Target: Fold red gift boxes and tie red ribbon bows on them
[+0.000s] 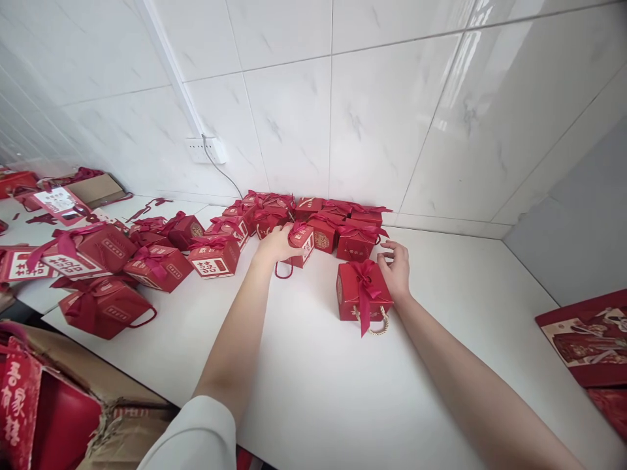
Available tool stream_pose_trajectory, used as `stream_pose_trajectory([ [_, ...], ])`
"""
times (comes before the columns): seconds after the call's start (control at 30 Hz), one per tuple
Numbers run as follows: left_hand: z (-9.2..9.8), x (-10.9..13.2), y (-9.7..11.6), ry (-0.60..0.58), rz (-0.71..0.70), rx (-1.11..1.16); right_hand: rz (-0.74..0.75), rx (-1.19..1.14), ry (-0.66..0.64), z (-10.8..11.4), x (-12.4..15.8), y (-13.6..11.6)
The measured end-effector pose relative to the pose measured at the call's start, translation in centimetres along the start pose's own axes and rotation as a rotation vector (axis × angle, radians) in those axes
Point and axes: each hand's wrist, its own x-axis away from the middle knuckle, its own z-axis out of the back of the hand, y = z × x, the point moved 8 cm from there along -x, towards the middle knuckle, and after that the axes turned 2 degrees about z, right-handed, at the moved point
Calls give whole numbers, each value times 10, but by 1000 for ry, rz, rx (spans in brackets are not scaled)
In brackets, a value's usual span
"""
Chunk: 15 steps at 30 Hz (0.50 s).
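My left hand (275, 246) reaches to the group of boxes near the wall and grips a small red gift box (304, 243) with a white patterned side; a dark red cord handle loops out below it. My right hand (396, 266) holds nothing, its fingers loosely bent and apart, just beside the right edge of another red gift box (349, 294). That box stands apart in front of the others, with a red ribbon bow (365, 281) on top and a twisted cream rope handle (379, 326) at its front. Whether my right wrist touches it, I cannot tell.
More red gift boxes (360, 243) stand in rows by the tiled wall, and several others (159, 264) spread leftward along the white table (304, 378). A cardboard carton (127, 437) is at lower left. A socket strip (206, 150) with a cable is on the wall.
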Motion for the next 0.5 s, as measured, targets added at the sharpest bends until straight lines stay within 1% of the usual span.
stream_pose_trajectory([
  [0.1,5,0,-7,62,59,15,-4,0,-6,-1,0,0],
  [0.17,9,1,-14,49,98,-2,14,2,-17,-2,0,-4],
  [0.23,13,2,-23,9,146,-39,59,8,-37,-3,1,-11],
  [0.33,19,3,-38,-20,240,-90,110,14,-68,-6,2,-19],
  [0.4,18,1,-41,20,276,-85,109,11,-73,-7,2,-19],
  [0.5,3,-6,-30,148,274,-18,87,4,-71,-8,2,-13],
])
